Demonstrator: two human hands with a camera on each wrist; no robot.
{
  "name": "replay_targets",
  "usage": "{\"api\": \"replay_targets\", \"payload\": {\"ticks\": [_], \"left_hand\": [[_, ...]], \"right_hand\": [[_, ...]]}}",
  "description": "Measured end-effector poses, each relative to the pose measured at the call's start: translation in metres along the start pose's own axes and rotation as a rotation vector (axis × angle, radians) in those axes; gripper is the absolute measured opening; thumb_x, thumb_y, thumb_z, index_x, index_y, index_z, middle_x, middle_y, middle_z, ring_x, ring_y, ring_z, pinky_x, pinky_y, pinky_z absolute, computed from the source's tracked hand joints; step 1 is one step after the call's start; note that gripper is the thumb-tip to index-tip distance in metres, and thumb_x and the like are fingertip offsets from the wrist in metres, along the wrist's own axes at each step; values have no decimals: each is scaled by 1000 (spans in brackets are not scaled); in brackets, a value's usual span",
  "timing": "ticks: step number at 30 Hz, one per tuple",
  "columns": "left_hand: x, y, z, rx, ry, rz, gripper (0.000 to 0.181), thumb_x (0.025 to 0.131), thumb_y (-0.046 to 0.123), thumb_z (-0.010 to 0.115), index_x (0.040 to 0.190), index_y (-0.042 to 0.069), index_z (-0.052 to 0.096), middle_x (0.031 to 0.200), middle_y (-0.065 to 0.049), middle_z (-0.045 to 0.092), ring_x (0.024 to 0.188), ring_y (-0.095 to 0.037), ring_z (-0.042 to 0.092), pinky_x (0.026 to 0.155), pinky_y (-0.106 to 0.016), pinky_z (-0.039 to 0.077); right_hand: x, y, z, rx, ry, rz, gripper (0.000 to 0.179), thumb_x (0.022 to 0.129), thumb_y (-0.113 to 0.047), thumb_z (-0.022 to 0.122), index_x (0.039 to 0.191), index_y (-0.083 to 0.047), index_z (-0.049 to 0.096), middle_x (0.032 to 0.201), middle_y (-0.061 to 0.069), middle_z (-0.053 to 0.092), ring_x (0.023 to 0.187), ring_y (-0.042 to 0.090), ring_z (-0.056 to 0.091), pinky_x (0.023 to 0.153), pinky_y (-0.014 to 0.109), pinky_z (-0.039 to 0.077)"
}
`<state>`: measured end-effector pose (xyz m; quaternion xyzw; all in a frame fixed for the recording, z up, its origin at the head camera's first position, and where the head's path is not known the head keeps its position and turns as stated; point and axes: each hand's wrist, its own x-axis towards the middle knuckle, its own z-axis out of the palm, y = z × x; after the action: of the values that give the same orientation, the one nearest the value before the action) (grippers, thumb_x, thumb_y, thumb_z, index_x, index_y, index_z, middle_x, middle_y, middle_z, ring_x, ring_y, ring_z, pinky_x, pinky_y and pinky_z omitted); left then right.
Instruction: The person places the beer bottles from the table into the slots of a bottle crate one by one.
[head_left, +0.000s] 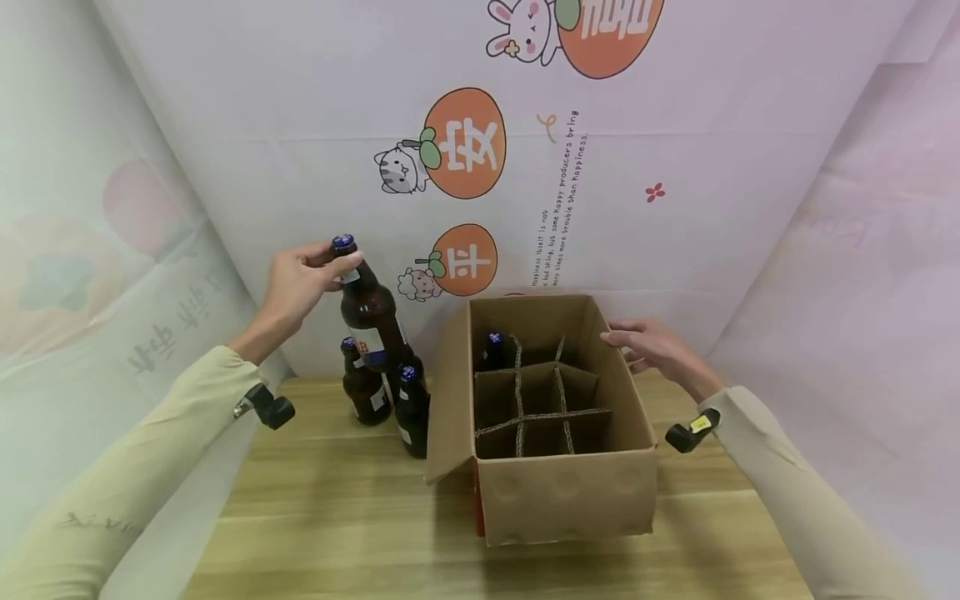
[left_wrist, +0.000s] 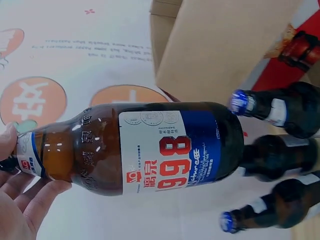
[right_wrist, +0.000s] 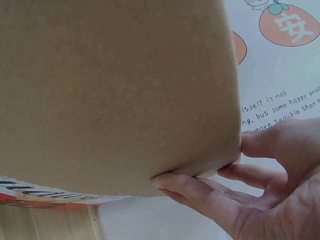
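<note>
My left hand [head_left: 296, 283] grips a brown glass beer bottle [head_left: 369, 308] by its neck, just under the blue cap. The bottle is raised, and its white and blue label with "998" faces the left wrist view, where the thumb and fingers [left_wrist: 47, 192] wrap the neck. Below it stand more beer bottles, one at the left [head_left: 366, 390] and one beside the box [head_left: 412, 412]; another is partly hidden. My right hand [head_left: 660, 350] holds the right side of an open cardboard box [head_left: 566, 500], thumb at the edge and fingers [right_wrist: 195, 192] against the outer cardboard.
Cardboard dividers [head_left: 540, 417] split the box into several compartments; a blue-capped bottle [head_left: 493, 352] sits in the far left one. The box's left flap [head_left: 450, 400] leans outward near the standing bottles. A printed white sheet [head_left: 720, 250] backs the wooden table [head_left: 330, 517].
</note>
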<state>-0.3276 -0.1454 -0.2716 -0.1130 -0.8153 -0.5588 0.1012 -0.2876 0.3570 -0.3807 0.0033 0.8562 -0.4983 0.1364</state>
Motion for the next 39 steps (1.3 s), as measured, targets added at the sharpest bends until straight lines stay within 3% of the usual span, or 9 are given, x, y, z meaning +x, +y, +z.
{"api": "replay_targets", "payload": {"ticks": [9,18,24,29,35,39], "left_hand": [[17,25,19,-69,24,47,57,95,32,80,140,1,64,126,-13,74,91,-1,73,79,-22,62],[31,40,55,-198,32,59,44,94,28,81,129,3,74,119,-7,78,101,-10,73,77,-24,63],[39,51,79,-227,18,65,43,94,26,81,129,2,74,122,-12,77,105,-16,74,78,-25,63],[43,51,98,-220,-10,93,40,96,26,79,128,3,74,121,-13,77,104,-17,74,81,-28,63],[44,56,107,-177,-12,155,40,96,28,79,128,6,75,119,-11,78,101,-17,73,79,-27,62],[46,59,114,-229,-19,163,39,96,27,80,128,4,75,118,-13,78,99,-18,74,78,-27,63]], "right_hand": [[1,-1,0,-5,0,4,73,109,-30,55,162,7,21,158,36,37,132,55,53,89,38,62],[1,-3,0,-13,16,3,71,109,-29,55,161,8,24,156,36,40,125,48,59,85,34,62],[-2,-1,0,-10,18,-1,71,109,-28,55,161,9,24,156,36,40,122,45,62,82,34,63],[-3,1,0,-8,17,0,71,109,-28,55,161,8,24,157,35,40,126,49,60,83,34,63],[1,2,4,-3,18,-14,70,109,-29,55,160,9,26,157,35,40,128,51,59,88,38,62],[3,3,3,3,23,-22,70,109,-29,53,160,10,26,156,37,40,127,52,59,85,38,63]]}}
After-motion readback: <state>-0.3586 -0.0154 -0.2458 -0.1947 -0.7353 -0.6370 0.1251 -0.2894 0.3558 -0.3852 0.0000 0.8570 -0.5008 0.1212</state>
